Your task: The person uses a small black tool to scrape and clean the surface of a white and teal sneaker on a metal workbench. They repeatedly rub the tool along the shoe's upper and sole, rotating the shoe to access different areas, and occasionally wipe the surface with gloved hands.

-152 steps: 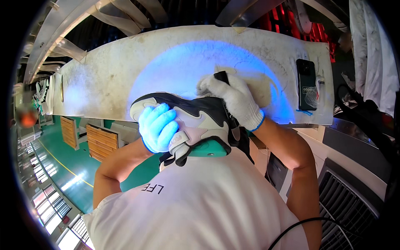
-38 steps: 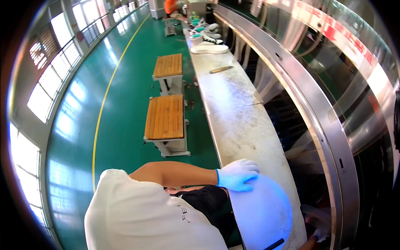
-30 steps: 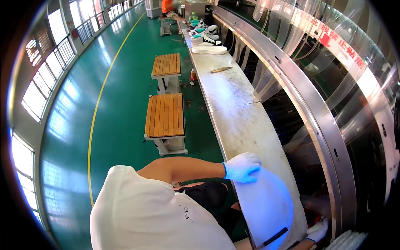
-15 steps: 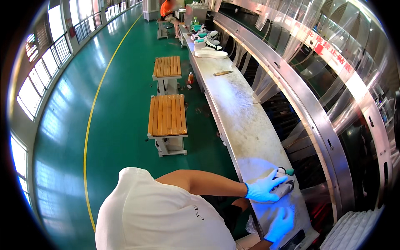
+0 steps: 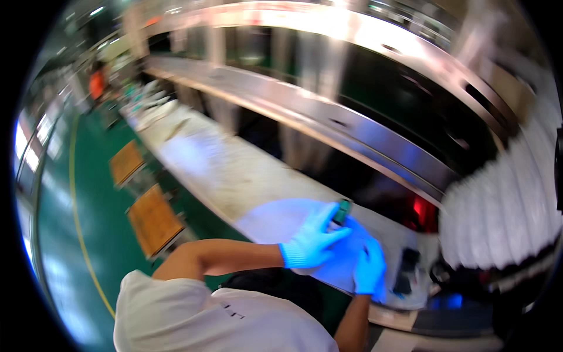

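Observation:
Wearing a light-blue glove, my left hand (image 5: 315,239) grips a shoe over the bench. Most of the shoe is hidden behind the hand and the blur, but its green part (image 5: 342,211) sticks out past the fingers. My right hand (image 5: 369,268), gloved the same way, is just to the right with its fingers curled together. A small dark spot shows at its fingertips, too blurred to name. Blue light falls on both gloves and the bench top (image 5: 234,176) around them.
A dark flat object (image 5: 407,271) lies on the bench right of my right hand. A metal-framed machine (image 5: 305,105) runs along the far side, with a white ribbed hose (image 5: 498,199) at right. Two wooden-topped stools (image 5: 155,220) stand left. Shoes (image 5: 153,97) and an orange-clad person (image 5: 96,85) are farther off.
The view has swung to the right and blurred, bringing the ribbed hose and bench end further in. My left hand stays on the shoe; my right hand is now more level with it.

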A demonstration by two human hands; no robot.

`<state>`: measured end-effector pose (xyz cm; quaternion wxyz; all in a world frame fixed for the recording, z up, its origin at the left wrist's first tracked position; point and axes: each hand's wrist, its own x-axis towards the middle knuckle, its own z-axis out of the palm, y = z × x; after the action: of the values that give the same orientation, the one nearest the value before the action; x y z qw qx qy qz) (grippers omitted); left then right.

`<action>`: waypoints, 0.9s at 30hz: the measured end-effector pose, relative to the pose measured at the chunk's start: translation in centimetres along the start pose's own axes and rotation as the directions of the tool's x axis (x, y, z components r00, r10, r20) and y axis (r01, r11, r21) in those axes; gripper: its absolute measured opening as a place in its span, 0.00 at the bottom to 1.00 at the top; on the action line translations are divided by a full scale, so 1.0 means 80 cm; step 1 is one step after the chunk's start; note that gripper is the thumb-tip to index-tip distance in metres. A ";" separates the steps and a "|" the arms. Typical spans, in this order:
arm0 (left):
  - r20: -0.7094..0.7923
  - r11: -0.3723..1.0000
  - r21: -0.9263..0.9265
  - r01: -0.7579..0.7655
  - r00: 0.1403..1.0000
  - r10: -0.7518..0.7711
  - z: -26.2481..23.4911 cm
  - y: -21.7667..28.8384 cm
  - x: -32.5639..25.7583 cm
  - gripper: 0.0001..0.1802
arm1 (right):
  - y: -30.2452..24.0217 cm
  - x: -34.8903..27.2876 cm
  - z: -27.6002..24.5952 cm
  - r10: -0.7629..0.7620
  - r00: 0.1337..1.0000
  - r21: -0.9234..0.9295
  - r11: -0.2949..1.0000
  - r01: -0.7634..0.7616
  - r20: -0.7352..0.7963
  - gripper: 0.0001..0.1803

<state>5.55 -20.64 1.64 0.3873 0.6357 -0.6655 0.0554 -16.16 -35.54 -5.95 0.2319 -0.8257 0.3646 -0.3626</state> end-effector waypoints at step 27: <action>0.023 0.679 0.279 -0.679 0.711 0.703 -0.006 0.116 0.238 0.25 | 0.063 -0.002 -0.016 0.028 0.995 -0.105 0.994 -0.039 -0.099 0.19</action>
<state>-0.47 -33.94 17.01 0.2766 0.3803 -0.8248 0.3139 -19.37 -38.72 -8.46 0.1755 -0.8121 0.4081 -0.3783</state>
